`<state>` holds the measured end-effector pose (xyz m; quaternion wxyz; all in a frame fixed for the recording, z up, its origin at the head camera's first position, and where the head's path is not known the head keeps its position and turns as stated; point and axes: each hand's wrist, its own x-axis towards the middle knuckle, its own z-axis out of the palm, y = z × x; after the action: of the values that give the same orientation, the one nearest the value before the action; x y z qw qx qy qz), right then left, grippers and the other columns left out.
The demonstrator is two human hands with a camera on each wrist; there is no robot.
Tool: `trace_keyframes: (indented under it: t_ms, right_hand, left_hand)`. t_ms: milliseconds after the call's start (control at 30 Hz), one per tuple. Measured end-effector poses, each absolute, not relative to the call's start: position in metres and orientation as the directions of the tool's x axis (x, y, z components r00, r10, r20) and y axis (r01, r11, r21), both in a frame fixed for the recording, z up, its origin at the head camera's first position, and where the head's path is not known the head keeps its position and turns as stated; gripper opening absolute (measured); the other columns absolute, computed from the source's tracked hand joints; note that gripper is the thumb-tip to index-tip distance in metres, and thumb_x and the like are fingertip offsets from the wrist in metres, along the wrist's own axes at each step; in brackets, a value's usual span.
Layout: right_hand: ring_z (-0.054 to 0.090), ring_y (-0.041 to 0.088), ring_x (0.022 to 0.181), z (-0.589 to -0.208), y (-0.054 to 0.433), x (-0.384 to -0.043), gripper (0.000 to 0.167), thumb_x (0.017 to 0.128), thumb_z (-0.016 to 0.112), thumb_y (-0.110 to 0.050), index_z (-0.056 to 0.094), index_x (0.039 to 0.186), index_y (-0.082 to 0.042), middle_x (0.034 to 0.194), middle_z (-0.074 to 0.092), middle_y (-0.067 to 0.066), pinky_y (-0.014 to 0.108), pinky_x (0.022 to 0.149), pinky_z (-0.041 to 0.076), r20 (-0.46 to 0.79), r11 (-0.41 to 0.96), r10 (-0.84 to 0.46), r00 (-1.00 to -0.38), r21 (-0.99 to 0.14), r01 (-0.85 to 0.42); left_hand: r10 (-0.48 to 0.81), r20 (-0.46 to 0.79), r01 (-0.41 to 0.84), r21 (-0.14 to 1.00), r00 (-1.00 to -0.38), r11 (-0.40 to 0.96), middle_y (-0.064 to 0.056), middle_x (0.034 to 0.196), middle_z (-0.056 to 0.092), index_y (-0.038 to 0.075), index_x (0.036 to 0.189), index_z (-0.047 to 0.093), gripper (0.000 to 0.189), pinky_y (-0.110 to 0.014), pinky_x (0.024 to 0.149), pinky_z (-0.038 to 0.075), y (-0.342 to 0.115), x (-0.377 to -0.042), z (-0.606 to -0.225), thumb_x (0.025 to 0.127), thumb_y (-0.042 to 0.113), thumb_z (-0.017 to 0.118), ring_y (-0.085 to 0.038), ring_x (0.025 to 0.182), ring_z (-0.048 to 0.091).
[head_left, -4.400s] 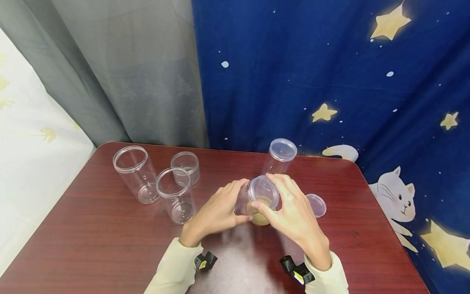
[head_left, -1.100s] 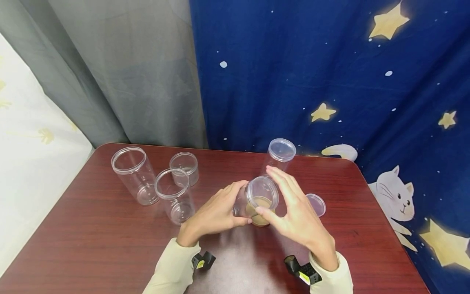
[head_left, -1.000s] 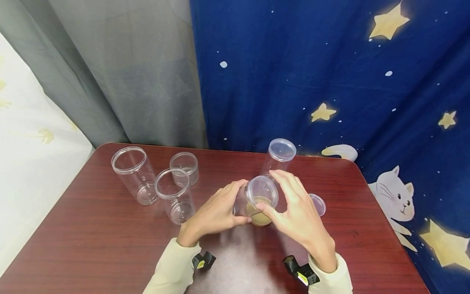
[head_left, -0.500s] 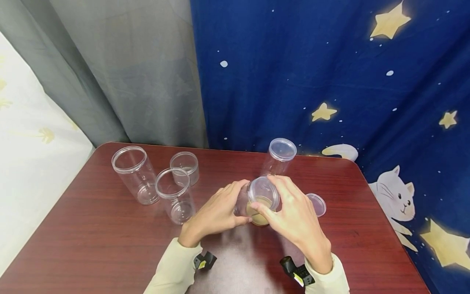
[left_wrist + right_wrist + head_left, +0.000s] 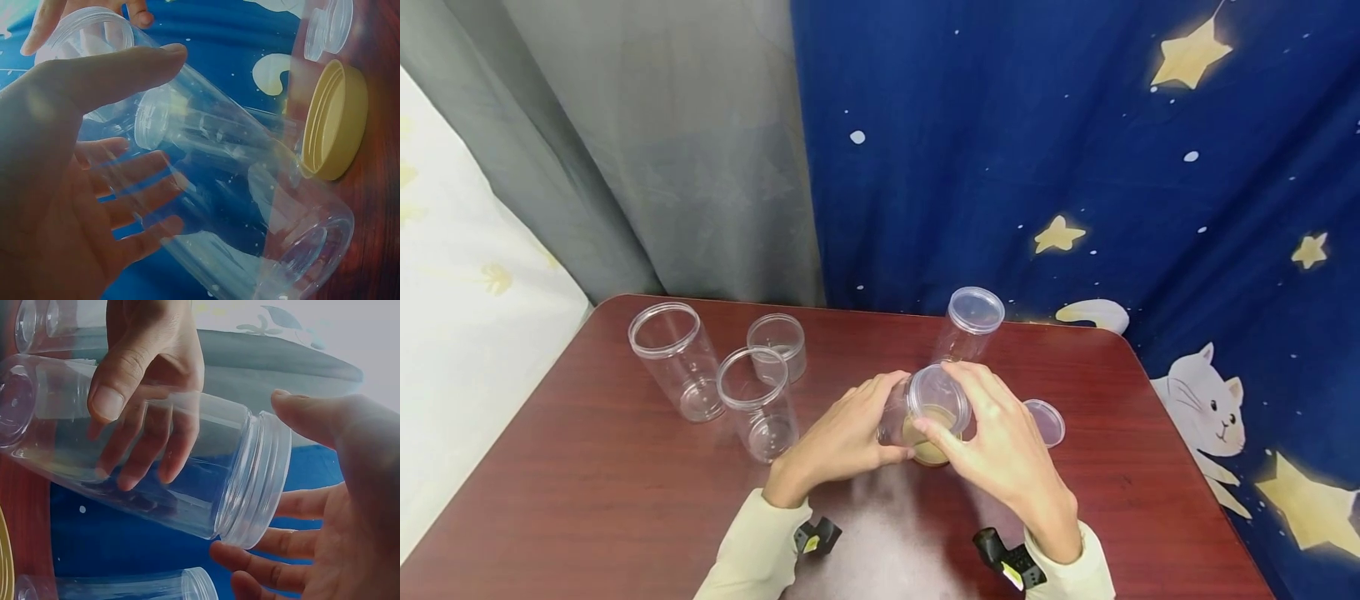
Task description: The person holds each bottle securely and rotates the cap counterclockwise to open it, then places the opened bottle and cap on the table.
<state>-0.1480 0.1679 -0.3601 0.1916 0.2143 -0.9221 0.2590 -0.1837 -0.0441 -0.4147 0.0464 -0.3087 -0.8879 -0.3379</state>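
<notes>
My left hand (image 5: 842, 437) grips a clear plastic jar (image 5: 231, 181) around its body, thumb on one side and fingers on the other. The jar is tilted, its top toward the right hand. A translucent screw lid (image 5: 265, 481) sits on the jar's mouth. Around that lid curl the thumb and fingers of my right hand (image 5: 1003, 446), thumb at the near edge and fingers at the far side. A yellow lid (image 5: 337, 122) lies on the table beneath the jar; in the head view it is partly hidden by the jar's top.
Two tall lidless jars (image 5: 666, 333) (image 5: 756, 400) and a short clear jar (image 5: 778, 342) stand at the left of the dark red table (image 5: 610, 500). Behind the hands stands a lidded clear jar (image 5: 973, 317). A loose translucent lid (image 5: 1045, 423) lies right of the right hand.
About a second ago the right hand's fingers were spread off the lid's far edge; they have come back around it. The left hand and jar stay in place. The head view has tilted slightly.
</notes>
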Motion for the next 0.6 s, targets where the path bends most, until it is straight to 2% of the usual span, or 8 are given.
trace_keyframes:
  t_ms: [600]
  right_hand:
    - [0.053,0.016,0.126,-0.3607,0.1693,-0.1504,0.063,0.083,0.078,-0.038,0.055,0.138,-0.017,0.137,0.056,-0.001,0.042,0.103,0.045,0.445,0.705,-0.406,-0.798,-0.402,-0.584]
  left_hand:
    - [0.531,0.252,0.562,0.595,-0.809,0.575,-0.001,0.134,0.056,0.015,0.144,0.041,0.087,-0.043,0.106,0.042,-0.0529,-0.1837,-0.4164,0.073,0.036,0.086,-0.015,0.122,0.053]
